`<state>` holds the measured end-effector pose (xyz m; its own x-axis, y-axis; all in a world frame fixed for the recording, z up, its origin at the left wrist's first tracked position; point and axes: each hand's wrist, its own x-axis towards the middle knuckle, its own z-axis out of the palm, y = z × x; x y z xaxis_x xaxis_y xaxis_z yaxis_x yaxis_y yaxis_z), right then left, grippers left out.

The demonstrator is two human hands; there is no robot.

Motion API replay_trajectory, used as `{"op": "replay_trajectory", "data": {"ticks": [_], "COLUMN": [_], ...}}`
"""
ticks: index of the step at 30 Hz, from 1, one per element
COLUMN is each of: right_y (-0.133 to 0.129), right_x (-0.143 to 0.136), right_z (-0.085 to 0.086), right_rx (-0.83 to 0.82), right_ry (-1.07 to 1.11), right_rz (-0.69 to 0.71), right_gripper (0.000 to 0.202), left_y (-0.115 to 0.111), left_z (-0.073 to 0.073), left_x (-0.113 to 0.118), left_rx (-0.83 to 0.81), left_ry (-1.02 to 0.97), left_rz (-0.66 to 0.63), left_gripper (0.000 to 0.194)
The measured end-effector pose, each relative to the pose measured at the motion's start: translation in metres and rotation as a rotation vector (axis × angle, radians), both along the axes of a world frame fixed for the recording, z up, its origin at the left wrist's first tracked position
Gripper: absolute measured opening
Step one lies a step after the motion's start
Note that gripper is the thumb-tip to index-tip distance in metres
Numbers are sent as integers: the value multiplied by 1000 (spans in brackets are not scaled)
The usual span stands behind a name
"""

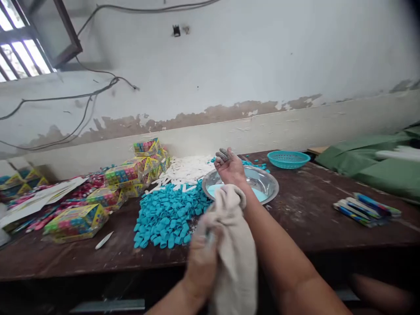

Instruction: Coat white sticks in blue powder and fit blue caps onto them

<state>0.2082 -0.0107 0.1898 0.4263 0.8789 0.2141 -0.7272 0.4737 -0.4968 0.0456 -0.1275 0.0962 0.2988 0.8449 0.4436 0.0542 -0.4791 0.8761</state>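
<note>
A beige cloth (234, 245) is bunched in my left hand (201, 258), which is blurred by motion. Its upper end lies against my right wrist and forearm. My right hand (229, 167) is turned palm up with loosely bent fingers and holds nothing visible; grey smears mark the fingers. Beneath and behind it stands a shiny metal basin (271, 188) with pale blue liquid (260, 195), partly hidden by my arm. A heap of small blue caps (167, 216) lies left of the basin, with a pile of white pieces (188, 168) behind.
Packed colourful boxes (77, 221) stack up on the left of the dark table (302, 218), near white sheets (42, 199) and pink pieces. One white piece (104, 240) lies near the front edge. Rightward are a blue basket (288, 160), several pen-like sticks (364, 209) and green sacking (367, 162).
</note>
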Motion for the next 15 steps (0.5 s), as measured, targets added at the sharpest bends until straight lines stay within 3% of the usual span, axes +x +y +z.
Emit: {"op": "replay_trajectory", "data": {"ticks": [1, 2, 4, 7, 10, 15], "right_y": [-1, -2, -6, -17, -29, -48], "right_x": [5, 10, 20, 35, 49, 51], "right_z": [-1, -3, -9, -19, -25, -40], "right_rx": [2, 6, 3, -27, -55, -104], "right_ry": [20, 28, 40, 1, -90, -360], "right_rz": [-35, -69, -130, -230, -371, -623], "right_gripper": [18, 17, 16, 14, 9, 8], "left_y": [-9, -17, -24, -27, -27, -2], "left_z": [-9, -18, -32, -36, -25, 19], "left_x": [17, 31, 53, 73, 87, 106], "left_rx": [107, 209, 324, 358, 364, 283], "left_ry": [39, 86, 121, 71, 6, -158], "left_rz": [-121, -188, -206, -102, -71, 8], "left_gripper": [54, 75, 91, 68, 42, 42]}}
